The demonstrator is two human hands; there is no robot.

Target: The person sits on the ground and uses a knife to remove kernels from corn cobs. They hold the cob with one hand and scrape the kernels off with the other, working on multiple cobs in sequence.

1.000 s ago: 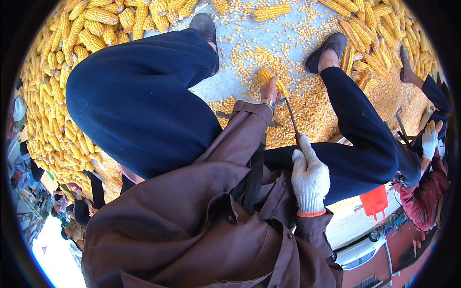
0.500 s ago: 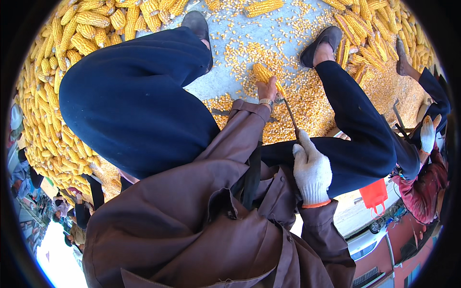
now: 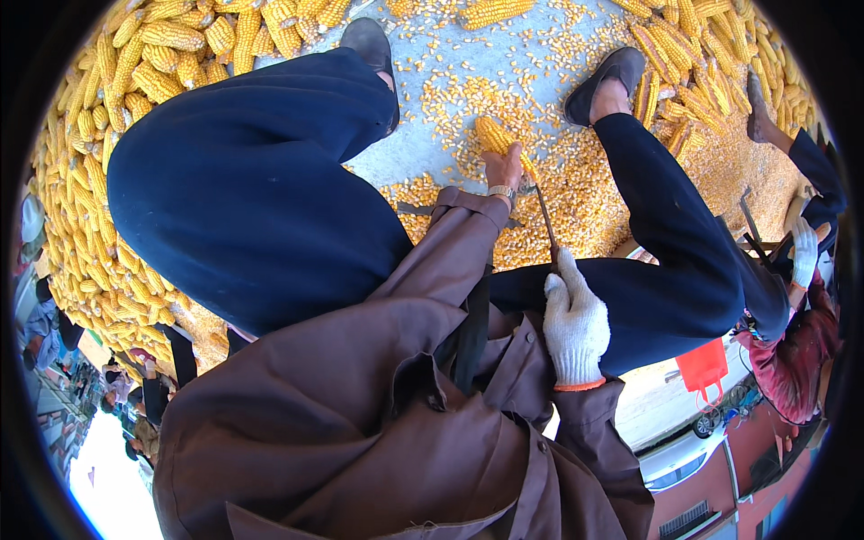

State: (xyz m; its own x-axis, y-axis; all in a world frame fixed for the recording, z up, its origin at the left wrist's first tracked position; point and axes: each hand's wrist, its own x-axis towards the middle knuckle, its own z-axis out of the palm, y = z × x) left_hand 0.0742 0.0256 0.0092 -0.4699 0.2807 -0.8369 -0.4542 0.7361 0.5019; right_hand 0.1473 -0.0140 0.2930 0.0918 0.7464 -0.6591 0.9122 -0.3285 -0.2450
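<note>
My bare left hand [image 3: 503,166] is closed round a yellow ear of corn [image 3: 492,134], held between my knees above loose kernels. In a white knitted glove, my right hand [image 3: 576,317] grips a thin rusty metal rod [image 3: 545,216]. The rod slants up from my fist, its far end at the lower end of the ear next to my left hand. The handle end is hidden inside the glove. Loose corn kernels [image 3: 567,211] lie thick on the ground under both hands.
Whole ears of corn [image 3: 99,207] are heaped along the left and top; more ears [image 3: 688,63] lie at the upper right. My shoes [image 3: 607,83] rest on the grey ground. Beside me at right sits another person with a gloved hand [image 3: 804,252], near a red bag [image 3: 702,367].
My right hand has shifted slightly left with the rod. The ear has moved very little in my left hand. At right, the other person's gloved hand has changed pose.
</note>
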